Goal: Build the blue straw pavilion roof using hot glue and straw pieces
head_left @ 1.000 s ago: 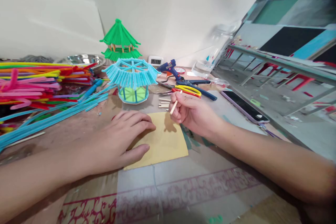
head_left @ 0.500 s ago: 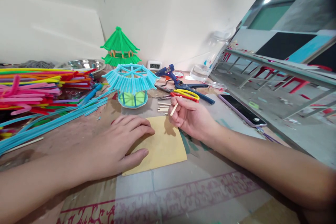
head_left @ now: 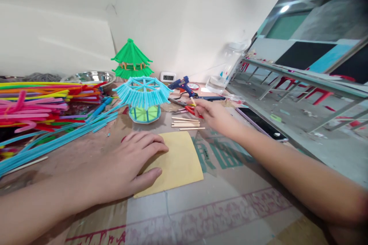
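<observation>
My left hand [head_left: 145,160] lies open, fingers slightly curved, across the left side of a yellow sheet of paper [head_left: 181,164]. My right hand [head_left: 212,115] is closed beyond the sheet's far right corner, above red-handled scissors [head_left: 190,110]. A short wooden stick [head_left: 193,101] pokes up from its fingertips. Several more wooden sticks [head_left: 185,124] lie in a small row between the sheet and that hand. Behind the paper stands a little pavilion of light blue pipe cleaners [head_left: 143,93], with a green-roofed one [head_left: 132,59] farther back.
Bundles of coloured pipe cleaners [head_left: 34,103] spread over the left side, near a metal bowl [head_left: 92,77]. A blue glue gun [head_left: 184,84], a small digital clock [head_left: 168,76] and a clear plastic container [head_left: 224,67] stand at the back. A phone [head_left: 260,122] rests near the right table edge.
My right hand has moved away from over the paper, forward and to the right, with the wooden stick still in its fingers. The left hand stays on the sheet.
</observation>
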The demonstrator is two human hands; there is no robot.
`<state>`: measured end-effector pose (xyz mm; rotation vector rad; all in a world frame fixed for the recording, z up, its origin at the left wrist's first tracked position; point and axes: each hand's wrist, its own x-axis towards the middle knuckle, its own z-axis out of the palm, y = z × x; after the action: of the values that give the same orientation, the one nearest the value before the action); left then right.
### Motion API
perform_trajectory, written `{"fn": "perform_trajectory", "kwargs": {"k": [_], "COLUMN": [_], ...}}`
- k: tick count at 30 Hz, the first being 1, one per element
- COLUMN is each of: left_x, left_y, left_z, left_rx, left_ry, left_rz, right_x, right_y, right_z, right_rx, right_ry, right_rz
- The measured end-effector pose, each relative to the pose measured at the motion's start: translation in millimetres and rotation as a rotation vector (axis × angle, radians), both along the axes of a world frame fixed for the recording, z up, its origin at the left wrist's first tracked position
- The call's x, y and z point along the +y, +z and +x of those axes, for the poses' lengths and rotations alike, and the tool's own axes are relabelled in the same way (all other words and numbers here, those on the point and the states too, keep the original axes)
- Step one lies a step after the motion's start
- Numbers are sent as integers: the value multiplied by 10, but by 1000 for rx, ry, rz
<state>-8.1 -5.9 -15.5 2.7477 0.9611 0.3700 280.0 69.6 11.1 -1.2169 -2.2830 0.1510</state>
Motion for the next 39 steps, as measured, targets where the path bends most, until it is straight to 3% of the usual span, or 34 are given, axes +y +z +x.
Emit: {"fn": "perform_trajectory", "kwargs": {"k": [3,7,10,17,39], "left_x": [-3,2,7,-6,-19], "left_y": [-3,-4,-4,-4,-13], "left_z": [2,12,12,2,-8], "left_rx": [0,5,5,-14,-36], "left_ry": [2,9,13,11,20], "left_rz": [-3,-7,-17,-7,-16], "right_x": [-13,15,63,29,45], "right_y": [-103,-183,-214,-232,-193], "right_z": [-69,-161,-174,-177,-169], "right_rx": [-112,-234,-316,-87,-186], "right_ry": [28,-101,-106,11,-8], "right_rz": [55,170,231,210,274]}}
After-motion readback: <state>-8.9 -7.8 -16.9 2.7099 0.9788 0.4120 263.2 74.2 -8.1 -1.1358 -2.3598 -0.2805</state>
